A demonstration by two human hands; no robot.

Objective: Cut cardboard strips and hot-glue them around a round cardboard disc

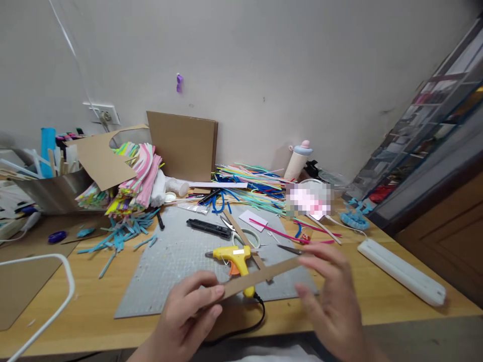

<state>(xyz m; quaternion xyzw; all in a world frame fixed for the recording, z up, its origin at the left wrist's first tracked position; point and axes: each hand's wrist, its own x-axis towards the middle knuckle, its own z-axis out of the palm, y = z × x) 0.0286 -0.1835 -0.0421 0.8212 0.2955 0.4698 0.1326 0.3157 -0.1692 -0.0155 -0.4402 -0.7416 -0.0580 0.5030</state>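
A narrow brown cardboard strip [260, 276] is pinched at its near end by my left hand [194, 306], between thumb and fingers. It slants up to the right. My right hand [332, 294] is at the strip's far end, thumb and fingers apart; whether a fingertip touches the strip I cannot tell. Below the strip lies a yellow hot glue gun [237, 254] with an orange trigger, its black cord running toward me. Behind it are scissors [247, 238] with pale green handles and a black utility knife [209, 228]. A second cardboard strip [260, 261] crosses the cutting mat [151, 281].
Light blue pieces [126, 231] lie left of the mat. Bundled fuzzy stems [139, 176], a cardboard sheet [183, 146] and loose pipe cleaners [249, 181] stand or lie along the wall. A bottle [298, 160] is back right; a white lamp-like bar [402, 271] lies at right.
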